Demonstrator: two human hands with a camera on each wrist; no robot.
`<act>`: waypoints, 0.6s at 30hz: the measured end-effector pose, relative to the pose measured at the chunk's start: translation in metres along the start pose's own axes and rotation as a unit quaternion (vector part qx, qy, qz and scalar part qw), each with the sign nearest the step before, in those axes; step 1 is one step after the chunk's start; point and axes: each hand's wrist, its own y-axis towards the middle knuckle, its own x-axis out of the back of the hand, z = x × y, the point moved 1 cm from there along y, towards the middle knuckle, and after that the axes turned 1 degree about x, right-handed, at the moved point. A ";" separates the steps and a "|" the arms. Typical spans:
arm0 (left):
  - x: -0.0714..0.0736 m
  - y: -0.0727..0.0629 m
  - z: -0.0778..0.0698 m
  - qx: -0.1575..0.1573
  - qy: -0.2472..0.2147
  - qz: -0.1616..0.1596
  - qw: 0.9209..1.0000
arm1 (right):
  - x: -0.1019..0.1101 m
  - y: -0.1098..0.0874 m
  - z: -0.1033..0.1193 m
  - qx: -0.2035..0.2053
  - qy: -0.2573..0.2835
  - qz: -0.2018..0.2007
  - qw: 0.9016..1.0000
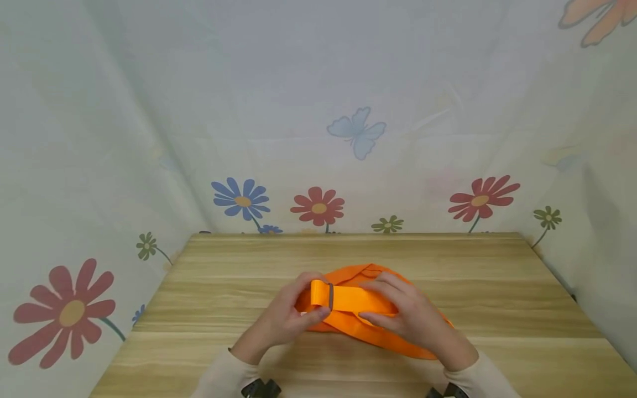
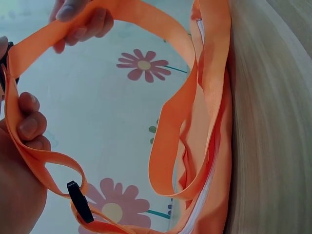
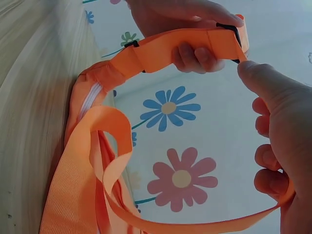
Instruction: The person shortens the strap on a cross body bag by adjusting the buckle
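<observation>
The worktop is enclosed at the far, left and right sides by pale walls [image 1: 278,83], on which flowers and a light-blue butterfly [image 1: 358,132] are printed. The largest red flower [image 1: 72,313] is seen at the near left; a blue flower [image 1: 243,200] is shown on the far wall, left of the middle. The worktop [image 1: 239,260] is finished in yellowish wood grain, streaked from left to right.

On its near half, about midway between left and right, an orange fabric bag [image 2: 224,146] is laid, its cloth creased and its edge lined with a white zip [image 2: 199,209]. The hands are reached in from the near side, in pale sleeves [image 1: 226,376]. A flat, smooth orange strap [image 1: 363,298] is held up above the bag, part of it hanging in a loose loop. The strap is pinched by the left hand [image 1: 286,315] beside a dark slider [image 1: 330,297], and by the right hand [image 1: 413,312] farther right, between thumb and fingers. A second black slider [image 2: 80,202] is threaded lower down.
</observation>
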 end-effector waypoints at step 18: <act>-0.001 0.000 0.004 -0.006 -0.087 0.000 0.996 | -0.007 0.003 0.003 0.008 0.028 -0.035 0.999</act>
